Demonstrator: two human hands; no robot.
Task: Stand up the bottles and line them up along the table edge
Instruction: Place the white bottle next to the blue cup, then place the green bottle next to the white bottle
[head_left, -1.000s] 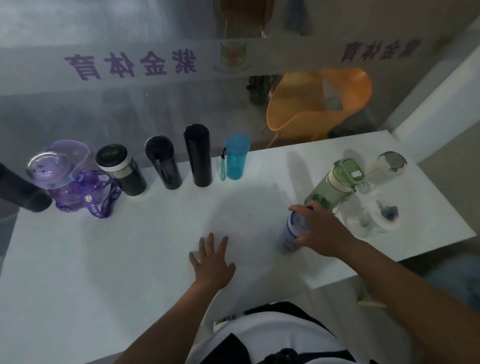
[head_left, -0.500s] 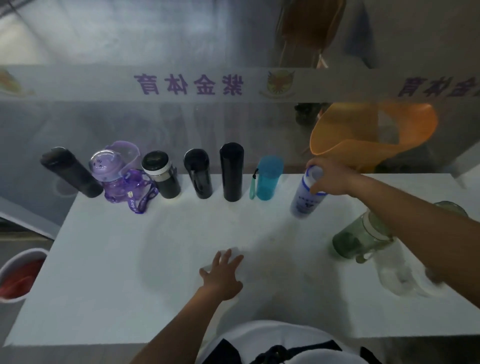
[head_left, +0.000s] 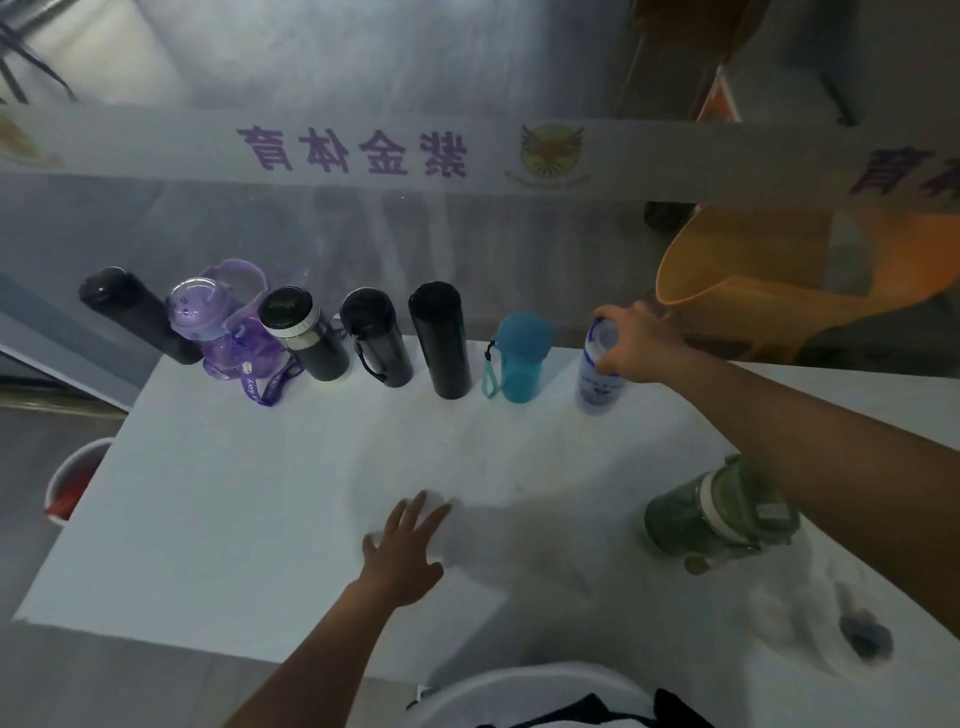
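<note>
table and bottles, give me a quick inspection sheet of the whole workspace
surface: white table, mostly bare in the middle.
job's things: six bottles upright along the far edge, from the black flask to the teal bottle; white bottle being added at the row's right end; green bottle and a clear bottle lying near the right side.
clutter: nothing seen.
hands: right hand grips the white bottle's top; left hand flat on the table.
cables: nothing seen.
surroundings: orange chair behind a glass partition; bucket on the floor at left.
</note>
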